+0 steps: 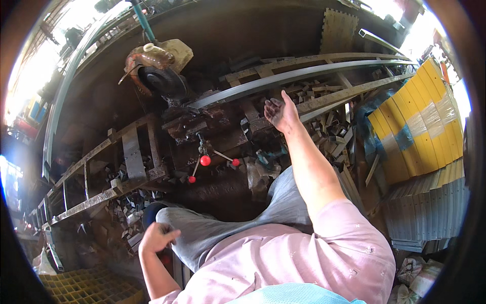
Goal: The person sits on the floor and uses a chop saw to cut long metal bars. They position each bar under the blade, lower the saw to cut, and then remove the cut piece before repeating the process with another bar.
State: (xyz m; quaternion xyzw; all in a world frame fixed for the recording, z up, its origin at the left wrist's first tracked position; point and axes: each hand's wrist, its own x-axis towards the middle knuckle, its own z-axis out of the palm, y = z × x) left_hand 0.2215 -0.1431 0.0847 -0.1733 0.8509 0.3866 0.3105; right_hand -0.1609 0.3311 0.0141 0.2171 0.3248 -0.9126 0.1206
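Note:
My right hand (282,112) is held out over the near rail of a metal rack, just below a long silver metal bar (263,83). Its thumb stands apart and its fingers curl loosely around nothing; a gap shows between it and the bar. Down by my left knee, my left hand (159,236) hangs with its thumb apart and no object visible in it. Ahead of me stands a cutting machine with a round dark saw guard (162,82). A spoked clamp handle with red ball knobs (205,160) sits in front, touched by neither hand. The bar's left end lies beside the saw.
Roller rails (86,200) run off to the left. Metal offcuts (334,137) are heaped beneath the racks on both sides. At right, yellow panels (417,121) lean above a stack of grey metal profiles (428,213). A yellow grating (91,289) lies at lower left.

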